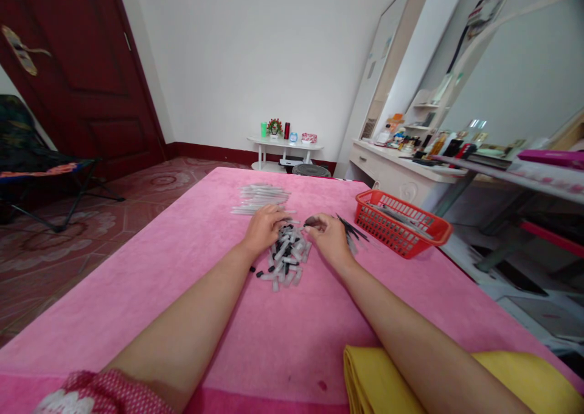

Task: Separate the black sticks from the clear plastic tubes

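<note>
Pink cloth (159,292) spreads before a white wall (255,55). In the head view, an orange-red basket (387,227) at right holds slender greyish sticks (404,216). Left of it, small clear and black pieces (288,253) lie heaped between the left hand (267,227) and right hand (328,234), fingers curled; whether either grips anything, I cannot tell.

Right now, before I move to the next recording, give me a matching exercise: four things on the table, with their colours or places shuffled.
Things:
1. basket
2. small pieces
3. cloth
4. sticks

Colours or places:
A. yellow, partly hidden by the right forearm
B. pale, lying just beyond the left hand
C. orange-red, with slotted sides
D. mixed black and whitish, in a heap

Pairs: 1-C, 2-D, 3-A, 4-B
</note>
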{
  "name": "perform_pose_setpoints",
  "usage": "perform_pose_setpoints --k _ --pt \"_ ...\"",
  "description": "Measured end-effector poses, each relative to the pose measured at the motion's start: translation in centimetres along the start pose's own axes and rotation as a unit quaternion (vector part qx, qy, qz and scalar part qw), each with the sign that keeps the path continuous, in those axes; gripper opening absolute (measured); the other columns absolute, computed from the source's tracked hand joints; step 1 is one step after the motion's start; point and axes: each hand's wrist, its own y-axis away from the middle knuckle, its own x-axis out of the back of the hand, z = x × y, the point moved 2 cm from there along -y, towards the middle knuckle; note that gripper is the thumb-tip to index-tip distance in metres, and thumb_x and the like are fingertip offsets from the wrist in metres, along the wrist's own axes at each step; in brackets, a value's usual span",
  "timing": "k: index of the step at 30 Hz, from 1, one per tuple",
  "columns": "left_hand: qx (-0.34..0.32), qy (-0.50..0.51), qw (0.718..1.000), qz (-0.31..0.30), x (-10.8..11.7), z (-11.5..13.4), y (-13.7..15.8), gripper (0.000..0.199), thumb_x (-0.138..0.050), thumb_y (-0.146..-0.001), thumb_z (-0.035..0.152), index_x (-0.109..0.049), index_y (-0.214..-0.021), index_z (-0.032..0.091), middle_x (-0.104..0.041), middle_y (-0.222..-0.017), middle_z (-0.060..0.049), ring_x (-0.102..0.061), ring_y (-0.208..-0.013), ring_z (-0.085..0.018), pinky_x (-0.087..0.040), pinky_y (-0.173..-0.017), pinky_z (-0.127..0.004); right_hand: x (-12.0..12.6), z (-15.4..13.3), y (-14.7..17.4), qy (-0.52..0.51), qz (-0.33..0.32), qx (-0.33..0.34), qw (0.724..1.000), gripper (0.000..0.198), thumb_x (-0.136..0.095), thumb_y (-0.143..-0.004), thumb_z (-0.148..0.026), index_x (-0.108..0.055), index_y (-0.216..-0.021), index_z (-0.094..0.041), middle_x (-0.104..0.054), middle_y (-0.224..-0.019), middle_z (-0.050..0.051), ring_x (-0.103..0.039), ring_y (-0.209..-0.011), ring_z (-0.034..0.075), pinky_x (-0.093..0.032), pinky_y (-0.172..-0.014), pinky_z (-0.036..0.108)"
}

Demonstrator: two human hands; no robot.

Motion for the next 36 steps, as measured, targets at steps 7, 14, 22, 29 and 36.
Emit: perform_pose_setpoints --k 7,14,22,29,36 --pt "-0.017 -0.023 0.999 -0.014 -0.3 0.5 0.0 0.023 -0.056 -0.08 0.011 -0.07 -0.095 0.02 -0.064 -0.089 -0.007 -0.056 -0.089 -0.021 -0.044 -0.079 -0.035 0.1 -0.1 0.0 0.005 0.006 -0.005 1.0 0.013 -0.058 -0.066 -0.02 -0.066 -0.075 -0.016 -0.068 -0.072 0.003 -0.061 -0.065 0.016 -0.047 -0.064 0.027" --pt "-0.022 -0.021 0.999 -0.014 -0.5 0.4 0.1 0.024 -0.056 -0.078 0.01 -0.07 -0.095 0.02 -0.064 -0.089 -0.007 -0.056 -0.09 -0.022 -0.045 -0.08 -0.035 0.3 -0.4 0.1 0.035 -0.001 0.005 0.999 0.012 -0.057 -0.067 -0.02 -0.066 -0.075 -0.016 -0.068 -0.072 0.003 -0.06 -0.064 0.015 -0.046 -0.064 0.027" --pt "-0.026 -0.015 0.999 -0.025 -0.5 0.5 0.1 0.024 -0.056 -0.078 0.01 -0.07 -0.095 0.02 -0.064 -0.088 -0.007 -0.057 -0.091 -0.022 -0.046 -0.08 -0.034 0.3 -0.2 0.2 0.054 -0.009 0.017 0.998 0.012 -0.057 -0.068 -0.019 -0.066 -0.076 -0.016 -0.068 -0.072 0.003 -0.06 -0.065 0.015 -0.046 -0.064 0.027" --pt "-0.041 -0.021 0.998 -0.034 -0.5 0.7 0.0 0.023 -0.055 -0.08 0.01 -0.07 -0.094 0.019 -0.063 -0.088 -0.007 -0.056 -0.089 -0.021 -0.045 -0.079 -0.034 0.2 0.2 0.2 0.044 -0.002 0.004 0.999 0.017 -0.059 -0.068 -0.018 -0.065 -0.084 -0.016 -0.069 -0.08 0.004 -0.064 -0.07 0.016 -0.049 -0.068 0.027" --pt "-0.053 -0.007 0.998 -0.026 -0.6 1.5 -0.1 0.024 -0.053 -0.081 0.011 -0.069 -0.096 0.02 -0.063 -0.091 -0.007 -0.056 -0.092 -0.021 -0.045 -0.081 -0.033 0.2 -0.4 0.4 -0.001 -0.031 -0.038 0.999 0.013 -0.047 -0.081 -0.026 -0.058 -0.082 -0.018 -0.064 -0.062 0.0 -0.061 -0.053 0.015 -0.047 -0.055 0.025"
